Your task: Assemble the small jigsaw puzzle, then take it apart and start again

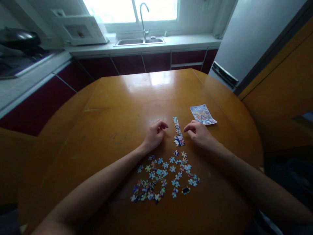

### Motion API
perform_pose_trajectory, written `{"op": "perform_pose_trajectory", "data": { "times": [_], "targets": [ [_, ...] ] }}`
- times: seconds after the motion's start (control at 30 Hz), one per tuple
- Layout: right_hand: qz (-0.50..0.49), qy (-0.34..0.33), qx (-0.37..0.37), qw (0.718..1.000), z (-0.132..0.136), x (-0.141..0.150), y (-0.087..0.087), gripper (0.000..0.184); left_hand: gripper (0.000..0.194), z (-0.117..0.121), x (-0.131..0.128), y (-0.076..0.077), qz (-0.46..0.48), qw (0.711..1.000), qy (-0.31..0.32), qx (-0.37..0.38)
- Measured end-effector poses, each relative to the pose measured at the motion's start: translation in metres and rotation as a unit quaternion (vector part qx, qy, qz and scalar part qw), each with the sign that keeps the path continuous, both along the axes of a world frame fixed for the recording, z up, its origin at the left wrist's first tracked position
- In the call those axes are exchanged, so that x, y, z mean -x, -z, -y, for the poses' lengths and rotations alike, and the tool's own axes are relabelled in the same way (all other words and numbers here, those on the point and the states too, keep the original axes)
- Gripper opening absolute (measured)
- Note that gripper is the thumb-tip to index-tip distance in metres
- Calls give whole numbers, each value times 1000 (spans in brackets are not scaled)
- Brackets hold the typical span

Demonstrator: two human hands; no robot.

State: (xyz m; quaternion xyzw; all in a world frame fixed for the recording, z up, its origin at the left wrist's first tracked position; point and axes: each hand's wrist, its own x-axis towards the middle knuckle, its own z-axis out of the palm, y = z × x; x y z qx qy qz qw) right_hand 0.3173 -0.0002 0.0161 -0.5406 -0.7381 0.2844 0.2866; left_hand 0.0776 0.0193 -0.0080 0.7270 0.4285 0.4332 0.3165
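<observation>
A narrow strip of joined jigsaw pieces (pixel 177 130) lies on the table between my two hands, wider at its near end. My left hand (pixel 155 134) rests just left of the strip, its fingers loosely bent with a gap to the thumb and nothing seen in them. On the other side, my right hand (pixel 199 134) is close to the strip, fingers bent downward and apart from the thumb; no piece shows in it. Many loose jigsaw pieces (pixel 165 165) are spread nearer to me, some heaped at the lower left. Beyond my right hand lies a creased picture sheet (pixel 202 113).
The wooden table (pixel 112 107) has rounded edges. Behind it, a counter carries a sink (pixel 132 41), a faucet (pixel 142 19) and a white microwave (pixel 80 31). A pan (pixel 21 39) sits on the stove at left. A refrigerator (pixel 254 36) stands at right.
</observation>
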Motion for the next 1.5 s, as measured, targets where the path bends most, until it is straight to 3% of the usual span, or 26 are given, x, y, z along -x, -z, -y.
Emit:
{"op": "perform_pose_trajectory", "data": {
  "times": [0.17, 0.33, 0.47, 0.7, 0.83, 1.5],
  "targets": [
    [-38, -59, 9, 997, 14, -7, -32, 19, 36, 0, 0, 0, 2, 1000, 0, -6],
    [24, -149, 37, 988, 56, -11, -58, 13, 36, 0, 0, 0, -5, 1000, -1, -8],
    [107, -195, 98, 970, 92, -13, -52, 13, 35, 0, 0, 1, -4, 1000, 3, -13],
    [186, -177, 127, 958, 130, -19, -26, 12, 38, -1, 0, 4, -1, 1000, -6, -7],
    [163, -172, 131, 963, 133, -22, -21, 13, 37, -1, 0, 4, -3, 1000, -6, -8],
    [135, -122, 164, 970, 131, -24, -26, 14, 36, -1, 0, 3, -7, 1000, -10, -11]
  ]
}}
